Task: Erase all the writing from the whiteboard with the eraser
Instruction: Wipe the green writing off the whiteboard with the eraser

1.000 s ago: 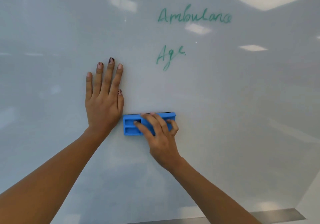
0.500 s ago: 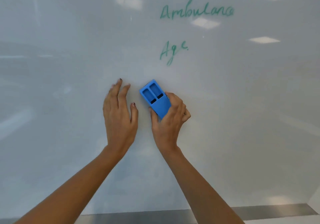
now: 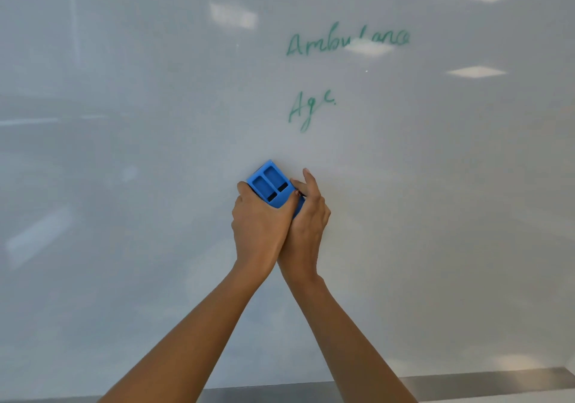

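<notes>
Blue eraser, tilted: gripping w/ left hand fingers wrapped round lower end, right hand fingers curling alongside, against whiteboard.

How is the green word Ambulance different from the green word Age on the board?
The word Ambulance is long; the word Age is short. Ambulance sits higher on the whiteboard; Age sits lower, closer to the blue eraser. A bright light reflection covers part of Ambulance, but none covers Age. Both are green handwriting, and neither is wiped yet.
</notes>
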